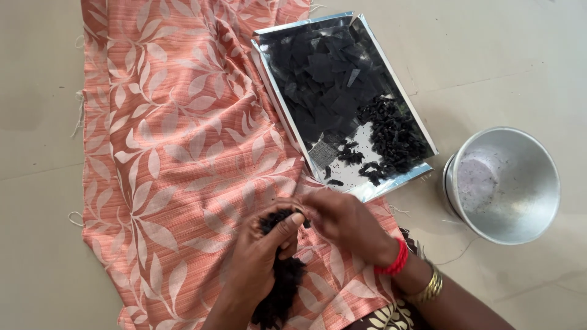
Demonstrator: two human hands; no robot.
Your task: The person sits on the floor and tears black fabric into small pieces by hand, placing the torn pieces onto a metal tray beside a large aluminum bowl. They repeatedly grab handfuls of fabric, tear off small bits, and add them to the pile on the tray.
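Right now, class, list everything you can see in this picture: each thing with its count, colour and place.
cloth: one, salmon-orange with pale leaf print, spread on the floor, left and centre
tray: one, shiny silver, on the cloth's upper right edge
flat cut pieces: many, black, upper part of the tray
curled bits: a heap, black, lower right of the tray
bowl: one, silver metal, on the floor at right
floor: beige
black strand: one, fluffy, held over the cloth
bangles: gold, right wrist, beside a red band
left hand: grips the strand
right hand: pinches its top end
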